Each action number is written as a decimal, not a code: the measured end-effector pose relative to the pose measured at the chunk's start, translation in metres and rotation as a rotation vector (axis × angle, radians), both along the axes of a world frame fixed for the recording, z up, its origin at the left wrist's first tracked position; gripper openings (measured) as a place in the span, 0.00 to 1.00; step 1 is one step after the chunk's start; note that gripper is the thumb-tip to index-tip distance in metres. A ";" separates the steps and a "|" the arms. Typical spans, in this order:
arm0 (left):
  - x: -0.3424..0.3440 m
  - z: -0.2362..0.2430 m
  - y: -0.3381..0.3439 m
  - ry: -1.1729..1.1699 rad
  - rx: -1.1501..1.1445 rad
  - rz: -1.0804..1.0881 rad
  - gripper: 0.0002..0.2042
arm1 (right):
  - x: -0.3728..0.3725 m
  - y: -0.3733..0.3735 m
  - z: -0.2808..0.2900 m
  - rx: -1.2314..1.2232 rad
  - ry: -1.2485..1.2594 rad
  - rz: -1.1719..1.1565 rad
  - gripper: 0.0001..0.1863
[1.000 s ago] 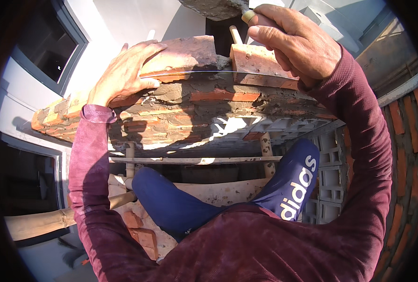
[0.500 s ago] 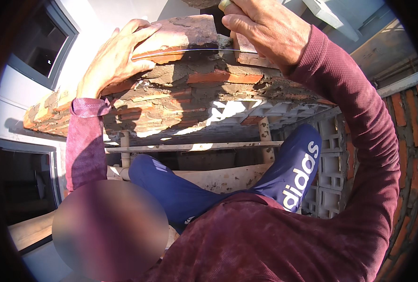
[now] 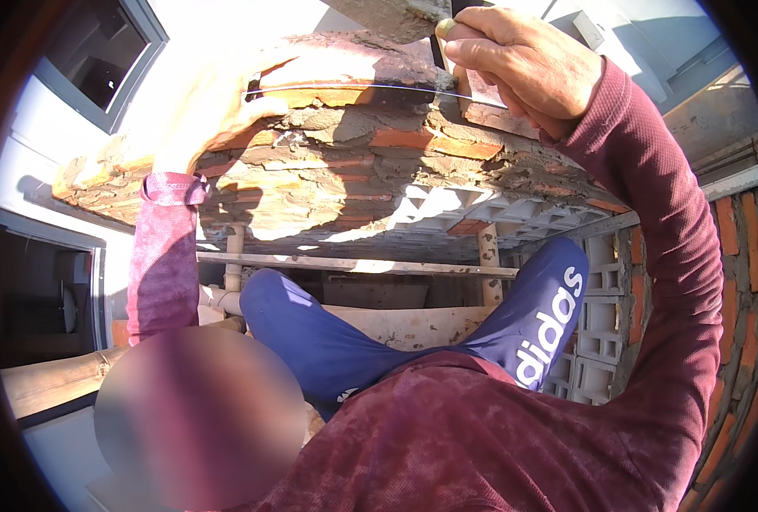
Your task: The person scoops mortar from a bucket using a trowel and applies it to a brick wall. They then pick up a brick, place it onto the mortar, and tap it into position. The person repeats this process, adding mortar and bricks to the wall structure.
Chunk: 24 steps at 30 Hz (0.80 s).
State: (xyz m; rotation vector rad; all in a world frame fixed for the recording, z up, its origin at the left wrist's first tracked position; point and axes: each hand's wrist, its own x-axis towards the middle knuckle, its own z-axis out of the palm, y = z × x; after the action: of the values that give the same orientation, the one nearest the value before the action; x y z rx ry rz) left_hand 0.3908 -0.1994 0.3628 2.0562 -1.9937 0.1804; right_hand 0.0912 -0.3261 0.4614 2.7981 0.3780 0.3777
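Observation:
A reddish brick (image 3: 353, 64) lies on the top course of a rough brick wall (image 3: 310, 175). My left hand (image 3: 225, 107) grips its left end, thumb on the near face and fingers over the top; bright sun washes out much of this hand. My right hand (image 3: 528, 64) is closed round the handle of what looks like a trowel (image 3: 392, 17), whose mortar-covered blade is partly cut off by the upper edge. Below that hand lies another brick (image 3: 490, 107). A thin taut string (image 3: 353, 86) runs along the near face of the held brick.
Grey mortar bulges from the wall's joints. Pale openwork blocks (image 3: 596, 316) and a second brick wall (image 3: 733, 282) stand at the right. A horizontal bar (image 3: 362, 265) and bamboo poles (image 3: 55, 384) lie below. Dark-framed windows (image 3: 97, 60) are at the left.
The whole view has shifted, so the wall sits slightly lower and further right. More of the trowel blade shows, above the held brick. My left hand stays on the brick.

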 end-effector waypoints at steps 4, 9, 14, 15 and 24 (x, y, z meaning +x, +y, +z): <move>0.018 -0.025 -0.005 0.034 -0.183 -0.109 0.27 | 0.008 0.015 -0.006 0.309 -0.274 -0.304 0.13; 0.020 -0.025 0.000 0.009 -0.278 -0.146 0.25 | 0.009 0.012 -0.017 -0.029 0.071 -0.100 0.17; 0.014 -0.027 -0.004 0.085 -0.171 -0.078 0.25 | -0.001 0.009 -0.019 -0.089 -0.030 -0.139 0.16; 0.014 -0.023 -0.002 0.078 -0.104 -0.035 0.26 | -0.001 0.007 -0.021 -0.093 0.006 -0.143 0.15; 0.021 -0.024 -0.006 0.133 -0.085 -0.066 0.25 | 0.003 0.001 -0.018 -0.233 0.065 -0.059 0.11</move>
State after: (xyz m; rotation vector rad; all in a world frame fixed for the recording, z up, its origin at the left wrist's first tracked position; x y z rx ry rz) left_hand 0.4114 -0.2055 0.3383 1.8961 -1.9365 0.1108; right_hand 0.0946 -0.3249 0.4430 2.5908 0.3300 0.2150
